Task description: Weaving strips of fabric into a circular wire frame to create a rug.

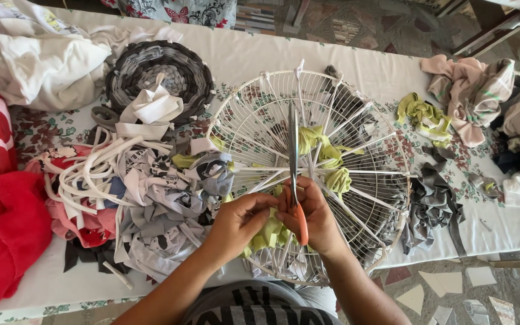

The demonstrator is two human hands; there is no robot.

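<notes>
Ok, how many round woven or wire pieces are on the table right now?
2. A dark braided rag mat lies at the upper left, and a white wire fan guard sits in the middle under both hands. More could be hidden under the fabric piles.

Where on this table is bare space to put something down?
The bare cloth at the far edge, between the braided round mat and the pink rags, is free. The left side is crowded with fabric strips; the wire fan guard fills the middle.

Holding orange-handled scissors (295, 174) in right hand (311, 213), pinching yellow-green strip (267, 235) in left hand (239, 219), over white wire frame (356, 198) on table (260, 54).
</notes>
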